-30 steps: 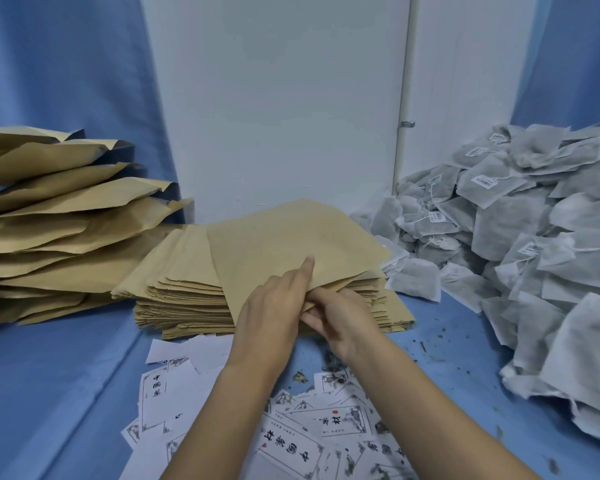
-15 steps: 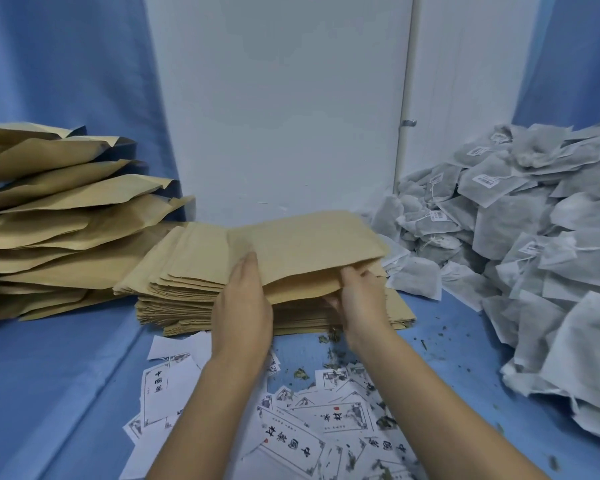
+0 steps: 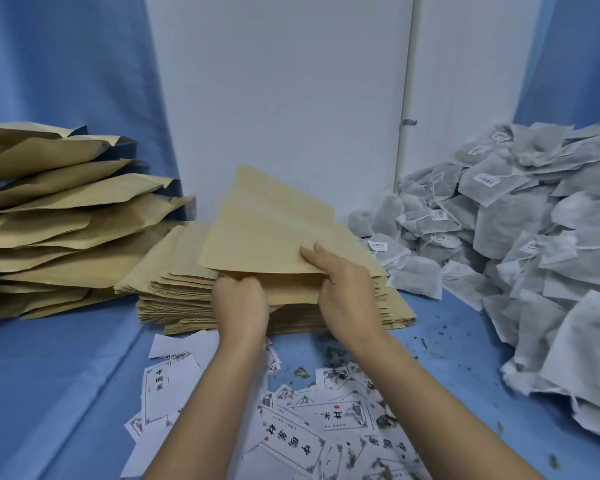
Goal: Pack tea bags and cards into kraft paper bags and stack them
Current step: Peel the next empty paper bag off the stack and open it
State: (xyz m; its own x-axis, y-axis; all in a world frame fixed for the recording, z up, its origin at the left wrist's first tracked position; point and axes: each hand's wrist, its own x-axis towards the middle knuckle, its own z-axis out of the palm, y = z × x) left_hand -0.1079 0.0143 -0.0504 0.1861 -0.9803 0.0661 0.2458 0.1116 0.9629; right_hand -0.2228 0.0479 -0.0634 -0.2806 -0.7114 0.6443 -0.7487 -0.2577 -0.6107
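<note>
I observe both hands at one kraft paper bag [image 3: 274, 233], which is raised at a tilt over the stack of flat bags [image 3: 184, 289] in the middle of the bench [image 3: 66, 375]. Its far corner points up toward the white wall [image 3: 284, 98] and its near edge is low.

The left hand [image 3: 240, 303] is closed on the near edge of the bag with its fingers curled under. The right hand [image 3: 347, 296] pinches the same edge, with fingers lying flat on the upper face and the thumb underneath. The two layers of the bag are parted slightly between the hands. I cannot tell which layer the left hand holds.

A heap of bulging kraft bags [image 3: 49, 220] stands at the left, touching the flat stack. The tea bags [image 3: 506, 237] are piled at the right, with the nearest ones just beside the stack. The cards [image 3: 291, 434] lie scattered on the bench below the forearms, some face up with printed characters. Loose tea crumbs [image 3: 302, 372] lie among the cards and on the blue cloth near the tea bags.
</note>
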